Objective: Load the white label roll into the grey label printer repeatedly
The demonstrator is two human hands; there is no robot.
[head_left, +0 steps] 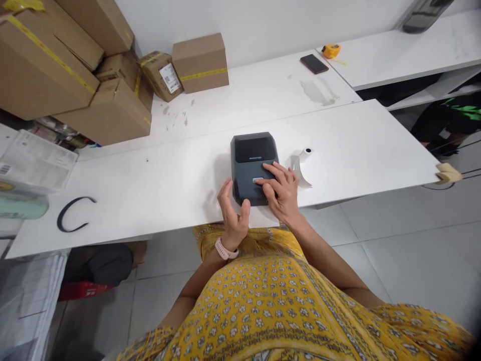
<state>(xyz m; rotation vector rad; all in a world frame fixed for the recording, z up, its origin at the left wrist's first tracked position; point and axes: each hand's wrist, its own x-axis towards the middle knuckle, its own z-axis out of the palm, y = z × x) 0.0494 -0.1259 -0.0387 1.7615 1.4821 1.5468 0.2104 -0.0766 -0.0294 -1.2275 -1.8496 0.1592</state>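
Note:
A dark grey receipt printer [250, 173] with a black glossy lid window sits near the table's front edge. My right hand [283, 193] lies over its right side, index fingertip on the pale button [258, 180] and other fingers partly stretched out. Beside the printer's lower left corner is my left hand [233, 218], fingers and thumb apart, holding nothing; whether it touches the casing I cannot tell. White paper [263, 217] shows at the printer's front, over the table edge. To the right, a small paper roll [306, 153] lies with its loose end curling toward me.
Cardboard boxes [120, 113] are stacked at the back left, with another box [201, 62] by the wall. A black headband [62, 215] lies left. A phone [314, 64] and yellow tape measure [331, 50] lie at the back right. A padded table corner [448, 173] juts out right.

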